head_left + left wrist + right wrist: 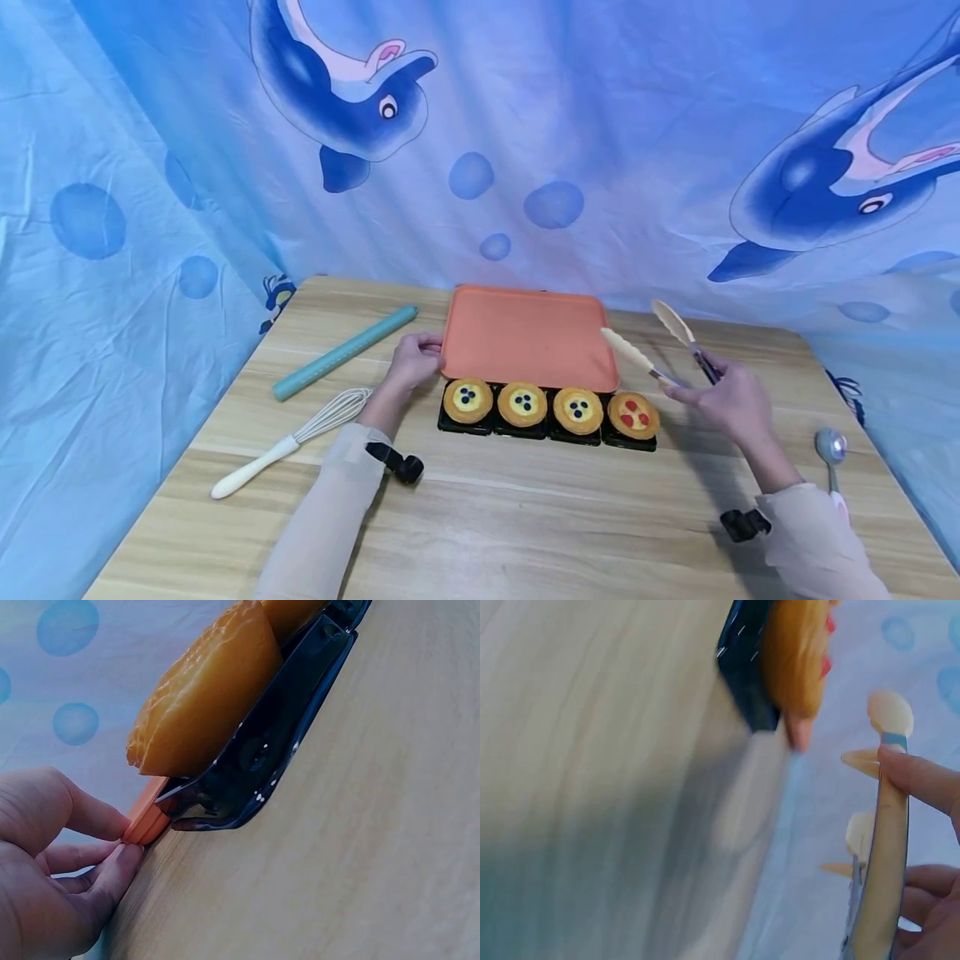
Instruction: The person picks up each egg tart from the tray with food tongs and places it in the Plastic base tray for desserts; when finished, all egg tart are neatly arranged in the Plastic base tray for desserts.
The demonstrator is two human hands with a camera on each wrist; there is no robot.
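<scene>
My left hand pinches the left rim of an orange tray; in the left wrist view the thumb and fingers meet at the tray's corner. My right hand holds a pair of tongs with cream scalloped tips, its arms spread apart and nothing between them. The tongs stand up and to the right of the tarts. Along the tray's front edge sits a row of egg tarts in black plastic trays: three with dark blue berries, and one with red pieces at the right end.
A teal rod, like a rolling pin, lies left of the tray. A white-handled whisk is beside my left forearm. Near the table's right edge lies a spoon. A blue dolphin curtain hangs behind the wooden table.
</scene>
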